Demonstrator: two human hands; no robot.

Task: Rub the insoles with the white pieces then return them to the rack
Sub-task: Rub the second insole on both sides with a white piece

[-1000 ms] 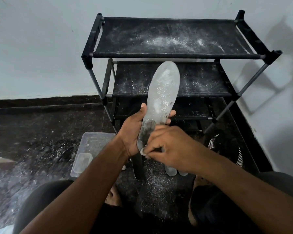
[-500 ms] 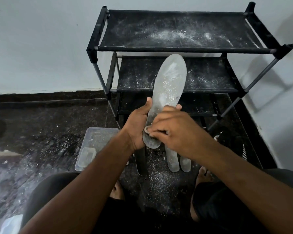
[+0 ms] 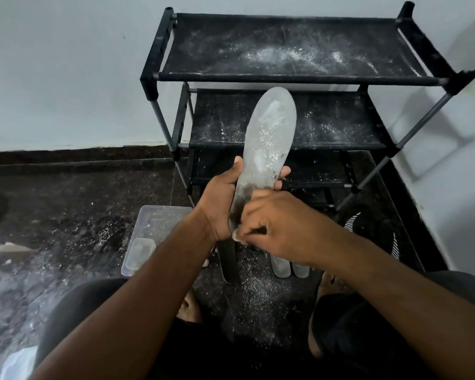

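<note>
A grey insole (image 3: 268, 138), dusted white, stands upright in front of the black rack (image 3: 285, 78). My left hand (image 3: 221, 207) grips its lower half from the left and behind. My right hand (image 3: 280, 226) presses a small white piece (image 3: 235, 237) against the insole's dark heel end; only the piece's edge shows under my fingertips. Other insoles (image 3: 281, 266) and a dark one (image 3: 229, 261) lie on the floor below my hands, partly hidden.
A clear plastic container (image 3: 148, 229) with a lid inside sits on the floor at the left. White powder covers the dark floor and the rack shelves. A black shoe (image 3: 373, 231) with white stripes lies at the right. My knees and bare feet are at the bottom.
My right hand has slid down the insole from its waist to the heel end with the white piece. The left hand keeps the same hold.
</note>
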